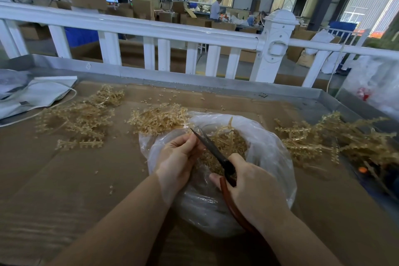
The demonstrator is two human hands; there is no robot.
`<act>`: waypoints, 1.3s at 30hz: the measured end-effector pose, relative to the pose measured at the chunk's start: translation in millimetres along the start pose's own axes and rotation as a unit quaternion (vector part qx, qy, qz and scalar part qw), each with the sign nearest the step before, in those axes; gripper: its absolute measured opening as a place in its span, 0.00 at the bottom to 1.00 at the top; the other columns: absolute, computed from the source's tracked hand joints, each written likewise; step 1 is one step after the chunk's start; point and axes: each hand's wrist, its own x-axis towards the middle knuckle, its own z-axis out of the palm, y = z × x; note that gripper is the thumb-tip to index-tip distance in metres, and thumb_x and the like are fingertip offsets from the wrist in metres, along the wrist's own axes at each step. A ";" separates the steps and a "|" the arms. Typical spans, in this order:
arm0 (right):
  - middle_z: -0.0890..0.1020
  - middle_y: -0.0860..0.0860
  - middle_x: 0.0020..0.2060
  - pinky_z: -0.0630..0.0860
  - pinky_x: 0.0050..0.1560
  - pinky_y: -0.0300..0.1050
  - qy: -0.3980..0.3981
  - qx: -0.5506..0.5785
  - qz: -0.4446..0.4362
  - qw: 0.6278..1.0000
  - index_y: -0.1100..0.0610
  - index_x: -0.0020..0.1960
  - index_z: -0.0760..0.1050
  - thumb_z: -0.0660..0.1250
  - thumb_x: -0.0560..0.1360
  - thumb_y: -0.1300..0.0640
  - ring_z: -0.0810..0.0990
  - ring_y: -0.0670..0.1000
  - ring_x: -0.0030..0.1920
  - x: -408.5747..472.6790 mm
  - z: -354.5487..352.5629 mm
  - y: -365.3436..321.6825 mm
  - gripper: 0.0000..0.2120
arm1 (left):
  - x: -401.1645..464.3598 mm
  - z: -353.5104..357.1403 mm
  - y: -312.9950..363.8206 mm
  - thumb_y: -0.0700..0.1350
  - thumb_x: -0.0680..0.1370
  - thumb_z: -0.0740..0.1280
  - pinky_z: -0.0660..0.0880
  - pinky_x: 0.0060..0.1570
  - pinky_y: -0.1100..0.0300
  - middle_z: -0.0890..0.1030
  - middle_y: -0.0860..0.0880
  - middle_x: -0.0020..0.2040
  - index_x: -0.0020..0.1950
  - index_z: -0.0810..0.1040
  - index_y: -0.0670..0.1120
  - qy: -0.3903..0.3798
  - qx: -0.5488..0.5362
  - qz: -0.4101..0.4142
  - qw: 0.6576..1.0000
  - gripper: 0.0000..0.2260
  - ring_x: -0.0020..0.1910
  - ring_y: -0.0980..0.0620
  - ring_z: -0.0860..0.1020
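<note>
My right hand (251,188) grips the red-brown handles of a pair of scissors (212,151), whose dark blades point up and left. My left hand (178,157) has its fingers curled beside the blade tips, pinching something small that I cannot make out. Both hands hover over a clear plastic bag (269,147) that lines a bowl and holds small tan plastic pieces (231,144).
Tan plastic sprues lie in piles on the cardboard-covered table (64,179): left pile (82,119), middle pile (157,117), right pile (336,138). A grey bag (32,93) lies at far left. A white railing (151,28) stands behind the table's metal rim. People work in the far background.
</note>
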 end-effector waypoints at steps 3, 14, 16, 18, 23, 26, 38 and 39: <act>0.77 0.44 0.35 0.73 0.39 0.39 -0.001 -0.002 -0.003 1.000 0.44 0.46 0.63 0.53 0.72 0.30 0.77 0.45 0.38 1.1 0.4 1.0 0.18 | -0.6 0.2 -0.2 0.33 0.76 0.64 0.78 0.34 0.66 0.81 0.47 0.31 0.37 0.77 0.40 0.009 -0.010 0.002 1.000 0.09 0.29 0.56 0.80; 0.75 0.43 0.33 0.70 0.34 0.35 0.002 -0.001 -0.001 1.000 0.44 0.46 0.64 0.56 0.73 0.31 0.75 0.43 0.35 -0.7 -1.0 -0.7 0.17 | -0.1 -1.0 -0.2 0.34 0.78 0.62 0.76 0.42 0.64 0.80 0.49 0.34 0.41 0.75 0.43 0.004 -0.023 0.005 1.000 0.08 0.32 0.57 0.80; 0.75 0.43 0.33 0.66 0.32 0.33 0.003 0.002 0.001 1.000 0.44 0.46 0.64 0.57 0.72 0.31 0.74 0.42 0.34 -0.9 -1.2 -1.0 0.16 | 0.3 -2.0 -1.2 0.34 0.78 0.62 0.75 0.42 0.65 0.79 0.48 0.35 0.43 0.76 0.42 -0.001 -0.019 0.008 1.000 0.07 0.33 0.57 0.79; 0.75 0.43 0.33 0.68 0.32 0.32 0.004 0.006 0.000 1.000 0.44 0.46 0.65 0.57 0.73 0.31 0.74 0.42 0.34 -0.6 -0.7 -1.0 0.16 | 0.7 -2.5 -1.7 0.33 0.78 0.61 0.77 0.39 0.66 0.78 0.47 0.35 0.43 0.76 0.41 -0.006 -0.012 0.015 1.000 0.07 0.32 0.57 0.78; 0.75 0.43 0.32 0.73 0.37 0.37 0.014 0.002 -0.009 1.000 0.44 0.46 0.64 0.56 0.72 0.31 0.75 0.42 0.34 1.0 -0.1 -0.3 0.17 | -0.6 -2.2 -2.0 0.31 0.76 0.62 0.77 0.34 0.68 0.79 0.46 0.34 0.41 0.77 0.39 -0.008 0.005 0.018 1.000 0.07 0.30 0.56 0.78; 0.75 0.43 0.32 0.70 0.34 0.35 0.018 0.004 -0.018 1.000 0.44 0.46 0.64 0.58 0.73 0.32 0.75 0.43 0.34 3.1 -1.1 -0.6 0.16 | -1.0 -1.8 -2.2 0.30 0.75 0.63 0.77 0.33 0.68 0.80 0.46 0.32 0.39 0.77 0.39 -0.011 0.012 0.023 1.000 0.08 0.29 0.56 0.79; 0.75 0.43 0.33 0.68 0.34 0.34 0.030 -0.028 -0.014 0.999 0.43 0.46 0.64 0.57 0.72 0.31 0.74 0.42 0.34 2.2 -6.9 -1.0 0.16 | -0.9 0.0 -1.0 0.32 0.77 0.62 0.78 0.34 0.67 0.81 0.48 0.32 0.40 0.76 0.41 0.001 -0.025 0.014 1.000 0.08 0.31 0.56 0.80; 0.75 0.43 0.32 0.67 0.34 0.35 0.027 -0.026 -0.013 0.999 0.43 0.46 0.63 0.57 0.72 0.31 0.74 0.43 0.34 1.9 -7.7 -1.4 0.16 | -0.6 -0.3 -0.6 0.32 0.77 0.61 0.78 0.35 0.67 0.81 0.48 0.32 0.41 0.76 0.41 0.000 -0.029 0.010 1.000 0.08 0.31 0.56 0.80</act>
